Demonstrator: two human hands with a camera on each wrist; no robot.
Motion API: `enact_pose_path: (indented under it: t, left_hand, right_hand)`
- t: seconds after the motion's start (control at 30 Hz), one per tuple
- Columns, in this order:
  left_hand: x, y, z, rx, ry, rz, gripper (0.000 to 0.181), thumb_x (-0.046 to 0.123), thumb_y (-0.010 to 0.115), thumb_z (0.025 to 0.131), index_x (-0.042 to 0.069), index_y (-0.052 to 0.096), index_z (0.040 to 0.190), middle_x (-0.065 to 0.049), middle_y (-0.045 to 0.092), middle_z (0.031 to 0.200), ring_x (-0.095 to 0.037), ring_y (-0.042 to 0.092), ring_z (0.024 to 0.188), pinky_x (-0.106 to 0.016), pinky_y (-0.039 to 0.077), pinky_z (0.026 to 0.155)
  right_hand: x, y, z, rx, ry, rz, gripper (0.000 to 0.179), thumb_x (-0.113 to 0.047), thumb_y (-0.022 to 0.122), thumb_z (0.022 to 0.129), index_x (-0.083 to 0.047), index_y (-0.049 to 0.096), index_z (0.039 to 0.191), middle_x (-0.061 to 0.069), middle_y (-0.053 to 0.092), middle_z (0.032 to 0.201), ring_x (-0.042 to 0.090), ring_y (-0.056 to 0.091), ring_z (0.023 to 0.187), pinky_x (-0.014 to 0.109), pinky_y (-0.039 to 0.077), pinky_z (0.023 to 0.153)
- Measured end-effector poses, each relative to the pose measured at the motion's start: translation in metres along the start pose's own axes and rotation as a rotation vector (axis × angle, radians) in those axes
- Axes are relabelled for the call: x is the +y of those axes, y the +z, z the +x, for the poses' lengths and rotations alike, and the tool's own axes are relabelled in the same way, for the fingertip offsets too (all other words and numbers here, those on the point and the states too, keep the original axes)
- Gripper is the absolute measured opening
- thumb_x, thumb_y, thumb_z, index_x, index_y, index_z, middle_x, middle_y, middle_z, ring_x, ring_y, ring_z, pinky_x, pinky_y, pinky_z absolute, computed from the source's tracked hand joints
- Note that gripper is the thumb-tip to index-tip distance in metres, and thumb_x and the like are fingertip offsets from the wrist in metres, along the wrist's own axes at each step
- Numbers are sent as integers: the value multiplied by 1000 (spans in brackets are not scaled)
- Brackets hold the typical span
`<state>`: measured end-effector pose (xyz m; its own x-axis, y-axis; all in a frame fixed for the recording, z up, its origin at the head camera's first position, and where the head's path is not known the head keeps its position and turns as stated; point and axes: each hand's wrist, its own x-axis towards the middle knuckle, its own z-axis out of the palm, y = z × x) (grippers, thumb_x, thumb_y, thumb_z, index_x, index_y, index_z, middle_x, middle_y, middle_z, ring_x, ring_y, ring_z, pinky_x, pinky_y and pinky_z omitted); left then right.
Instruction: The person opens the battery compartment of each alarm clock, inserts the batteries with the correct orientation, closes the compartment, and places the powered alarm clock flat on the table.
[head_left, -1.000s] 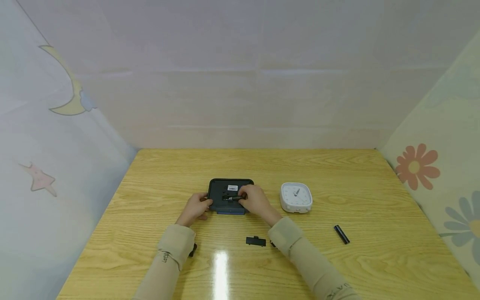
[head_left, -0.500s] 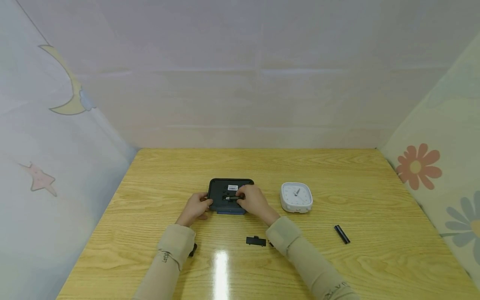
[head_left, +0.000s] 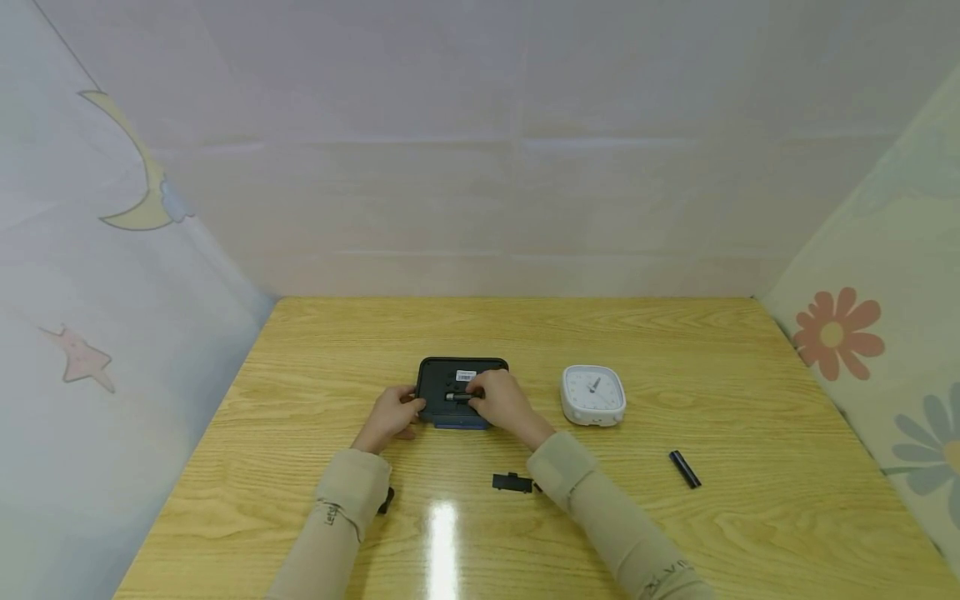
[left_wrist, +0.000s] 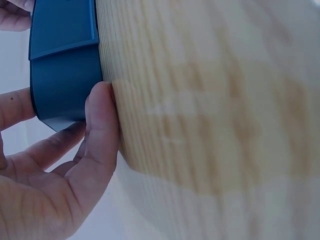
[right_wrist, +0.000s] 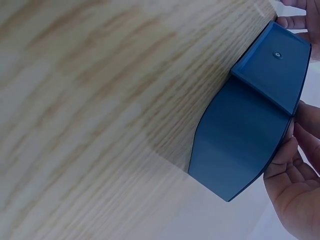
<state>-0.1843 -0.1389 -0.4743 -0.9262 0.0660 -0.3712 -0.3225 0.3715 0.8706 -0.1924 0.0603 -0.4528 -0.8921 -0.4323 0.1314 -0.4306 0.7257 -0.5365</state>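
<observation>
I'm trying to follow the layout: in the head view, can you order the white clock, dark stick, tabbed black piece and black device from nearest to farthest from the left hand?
From the left hand:
1. Black device: touching it, on its right.
2. Tabbed black piece: lower right in the view.
3. White clock: farther right.
4. Dark stick: farthest right.

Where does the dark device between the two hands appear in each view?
Head: dark device just below centre.
Left wrist: dark device at top left, cut off by the top edge.
Right wrist: dark device along the right side.
Shared landmark: wood-grained table.
</observation>
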Motion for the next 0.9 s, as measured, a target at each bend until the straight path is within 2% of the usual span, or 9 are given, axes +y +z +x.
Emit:
enact_pose_path:
  t: [0.5,0.9]
  left_hand:
    - [-3,0,3,0,0,-6,47,13,50,92,-3,39,135,-22,52,118,-22,56,80,-34,52,57]
    - [-3,0,3,-6,5,-7,46,12,50,93,-3,39,135,-21,53,117,-22,56,80,-35,52,57]
  right_hand:
    - [2,1,3,-24,35,24,7,-5,69,80,-3,68,86,5,64,78,13,58,66,24,48,58]
    - [5,3,2,5,25,-34,6,-8,69,80,-5,70,85,5,62,80,17,58,71,27,48,62]
